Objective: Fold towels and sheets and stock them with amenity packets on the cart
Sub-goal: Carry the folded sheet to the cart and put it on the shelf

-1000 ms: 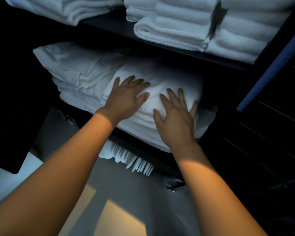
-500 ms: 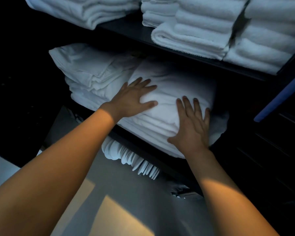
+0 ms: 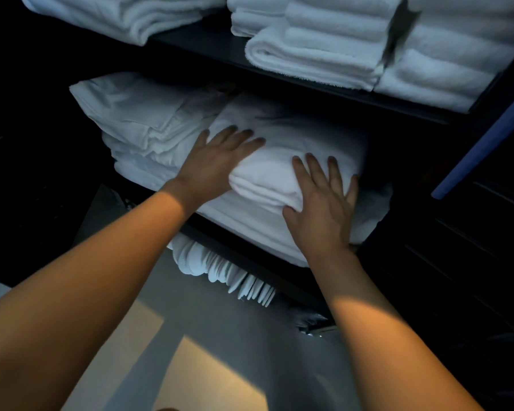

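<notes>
1. Now we press both palms on a folded white sheet (image 3: 294, 161) that tops a stack of white linen (image 3: 250, 221) on the middle shelf (image 3: 235, 250) of a dark cart.
2. Our left hand (image 3: 217, 161) lies flat on the sheet's left side, fingers straight and slightly spread, pointing toward the back of the shelf; it holds nothing.
3. Our right hand (image 3: 324, 203) lies flat over the sheet's front right corner, fingers straight and spread on top, thumb down against the folded front edge; it too grips nothing.
4. Just left of this stack, touching it, sits a looser, rumpled pile of sheets (image 3: 140, 123) on the same shelf, its left corner jutting out past the shelf edge.
5. On the upper shelf (image 3: 208, 46) we see folded towels: one pile (image 3: 125, 16) at the left, a taller pile (image 3: 318, 46) in the middle, and another (image 3: 445, 63) close beside it at the right.
6. Below the middle shelf, a row of thin white items (image 3: 229, 274) stands on edge, fanned out; we cannot tell what they are.
7. A blue bar (image 3: 487, 140) slants along the cart's right side.
8. Under our forearms lies a grey floor (image 3: 220, 327) with a warm patch of light (image 3: 208, 378) on it.
</notes>
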A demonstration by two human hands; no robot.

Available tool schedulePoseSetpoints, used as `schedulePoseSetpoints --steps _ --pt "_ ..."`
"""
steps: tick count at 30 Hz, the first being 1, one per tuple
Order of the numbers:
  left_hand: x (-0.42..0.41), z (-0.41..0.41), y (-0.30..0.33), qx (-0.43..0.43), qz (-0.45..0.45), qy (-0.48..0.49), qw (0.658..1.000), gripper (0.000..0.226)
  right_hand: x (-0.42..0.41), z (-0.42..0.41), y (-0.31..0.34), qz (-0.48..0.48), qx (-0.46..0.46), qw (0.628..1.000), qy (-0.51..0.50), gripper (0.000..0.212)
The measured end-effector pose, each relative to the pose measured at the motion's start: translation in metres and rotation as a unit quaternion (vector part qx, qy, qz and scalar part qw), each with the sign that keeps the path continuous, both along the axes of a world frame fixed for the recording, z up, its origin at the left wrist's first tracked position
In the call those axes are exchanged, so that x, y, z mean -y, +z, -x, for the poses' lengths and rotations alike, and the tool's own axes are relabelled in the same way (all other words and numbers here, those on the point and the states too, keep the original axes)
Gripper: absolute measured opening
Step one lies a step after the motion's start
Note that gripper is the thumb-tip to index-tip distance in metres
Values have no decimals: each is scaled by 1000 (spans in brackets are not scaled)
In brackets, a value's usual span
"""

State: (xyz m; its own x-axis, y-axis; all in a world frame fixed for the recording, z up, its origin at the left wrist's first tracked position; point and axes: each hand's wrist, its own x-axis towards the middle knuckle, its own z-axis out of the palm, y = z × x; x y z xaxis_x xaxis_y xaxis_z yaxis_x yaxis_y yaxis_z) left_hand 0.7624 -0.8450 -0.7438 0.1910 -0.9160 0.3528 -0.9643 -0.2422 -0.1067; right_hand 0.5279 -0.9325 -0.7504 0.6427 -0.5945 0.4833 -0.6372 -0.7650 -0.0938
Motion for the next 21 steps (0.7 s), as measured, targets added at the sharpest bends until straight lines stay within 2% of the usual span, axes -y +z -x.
schedulePoseSetpoints --steps 5,10,17,21 --pt "2 -12 -9 -39 -6 28 999 80 -14 -16 -7 -5 -33 999 7 92" --pt "-2 -12 -9 -52 -16 34 998 85 -13 -17 -13 -11 -11 1000 3 93" --pt "-14 2 -16 -76 -18 60 995 115 -13 -10 -14 -26 -14 999 16 96" --pt "-41 7 -23 -109 6 69 992 122 -16 -12 -7 -54 -20 998 24 95"
